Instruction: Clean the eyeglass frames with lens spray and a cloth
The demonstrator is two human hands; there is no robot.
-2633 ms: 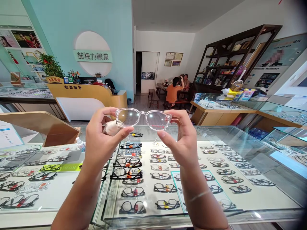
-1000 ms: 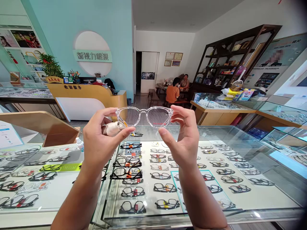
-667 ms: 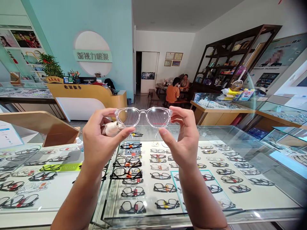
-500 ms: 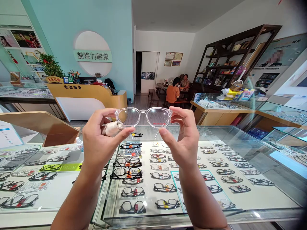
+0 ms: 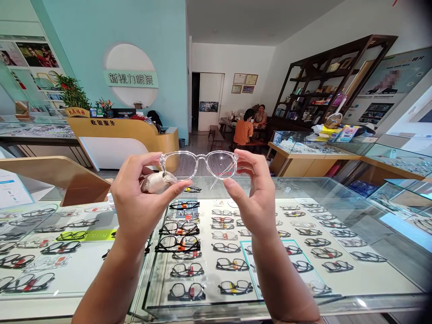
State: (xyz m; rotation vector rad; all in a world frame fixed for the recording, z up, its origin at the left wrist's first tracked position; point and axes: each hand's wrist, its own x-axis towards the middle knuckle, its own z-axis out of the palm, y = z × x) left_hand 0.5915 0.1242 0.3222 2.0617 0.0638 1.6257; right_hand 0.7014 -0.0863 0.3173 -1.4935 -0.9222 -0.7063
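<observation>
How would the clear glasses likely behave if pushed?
The clear glasses are probably light: the left hand and right hand grip only their ends. The thin rims look stiff but possibly fragile. The slender temple showing below might swing if nudged.

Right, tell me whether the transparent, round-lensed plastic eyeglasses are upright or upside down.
Upright: the eyeglasses have their bridge near the upper edge, and the left hand and right hand pinch the outer ends.

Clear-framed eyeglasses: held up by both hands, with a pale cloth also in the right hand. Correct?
Wrong hand for the cloth: the head view shows the pale cloth in the left hand, not the right hand. Both do hold up the clear-framed eyeglasses.
</observation>
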